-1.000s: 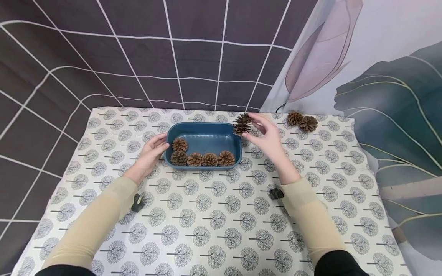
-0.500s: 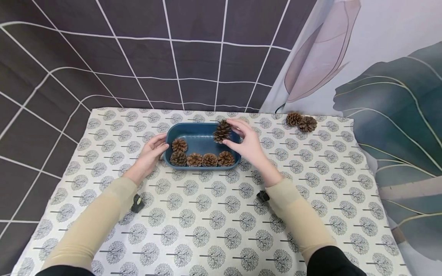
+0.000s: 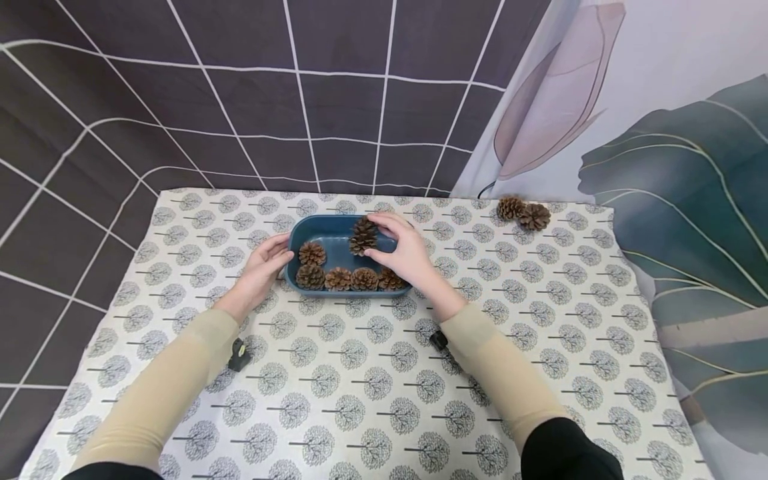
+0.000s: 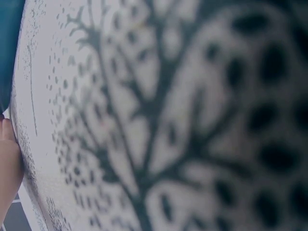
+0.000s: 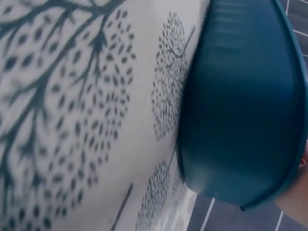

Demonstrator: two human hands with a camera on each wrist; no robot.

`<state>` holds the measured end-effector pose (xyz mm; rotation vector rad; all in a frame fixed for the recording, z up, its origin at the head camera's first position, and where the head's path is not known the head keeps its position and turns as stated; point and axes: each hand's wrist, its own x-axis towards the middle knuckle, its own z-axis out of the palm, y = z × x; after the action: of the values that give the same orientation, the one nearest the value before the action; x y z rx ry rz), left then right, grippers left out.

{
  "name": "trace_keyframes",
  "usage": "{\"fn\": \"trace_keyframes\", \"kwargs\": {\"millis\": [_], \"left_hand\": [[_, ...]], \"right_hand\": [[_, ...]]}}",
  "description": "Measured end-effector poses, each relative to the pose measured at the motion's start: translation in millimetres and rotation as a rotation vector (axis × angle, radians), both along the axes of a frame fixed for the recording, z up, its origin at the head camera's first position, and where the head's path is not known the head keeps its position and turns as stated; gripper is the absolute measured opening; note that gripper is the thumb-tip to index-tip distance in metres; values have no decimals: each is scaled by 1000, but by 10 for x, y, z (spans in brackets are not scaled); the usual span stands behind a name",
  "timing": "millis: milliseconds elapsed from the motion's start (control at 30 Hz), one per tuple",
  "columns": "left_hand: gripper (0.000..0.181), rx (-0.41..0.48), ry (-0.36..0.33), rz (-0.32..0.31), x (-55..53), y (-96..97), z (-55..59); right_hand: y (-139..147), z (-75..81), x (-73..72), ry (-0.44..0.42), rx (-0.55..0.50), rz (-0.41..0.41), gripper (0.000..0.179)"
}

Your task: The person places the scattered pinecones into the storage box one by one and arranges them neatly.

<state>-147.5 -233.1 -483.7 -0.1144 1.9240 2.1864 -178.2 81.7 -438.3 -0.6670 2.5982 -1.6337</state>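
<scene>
A blue plastic box (image 3: 390, 295) stands near the back of the table. Its left end is held by my left hand (image 3: 258, 267), thumb at the rim and fingers against the outer wall. My right hand (image 3: 405, 250) pinches a dark pine cone (image 3: 363, 237) between thumb and fingers over the box's middle. Inside, pine cones (image 3: 338, 279) line the near wall, with another pine cone (image 3: 312, 253) at the left end. The right hand partly covers the rightmost one. In the right wrist view the box's side (image 5: 240, 106) fills much of the frame, with a bit of hand at its edge.
Two more pine cones (image 3: 523, 212) lie at the table's back right. A tree-patterned cloth (image 3: 372, 387) covers the table. Behind it hangs a dark gridded curtain (image 3: 336, 107), with a leaf-patterned curtain (image 3: 690, 220) to the right.
My right hand has carried the pine cone leftward from the box's right end to over its middle. The left hand and the box have stayed in place.
</scene>
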Motion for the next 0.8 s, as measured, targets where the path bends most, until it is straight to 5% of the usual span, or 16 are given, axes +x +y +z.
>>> {"fn": "trace_keyframes", "kwargs": {"millis": [433,800], "left_hand": [[47,13,8,-1,4,3,2],[42,35,15,9,-2,3,-6]], "right_hand": [[-263,-55,-108,35,84,52,63],[-365,13,-189,11,276,134,65]]}}
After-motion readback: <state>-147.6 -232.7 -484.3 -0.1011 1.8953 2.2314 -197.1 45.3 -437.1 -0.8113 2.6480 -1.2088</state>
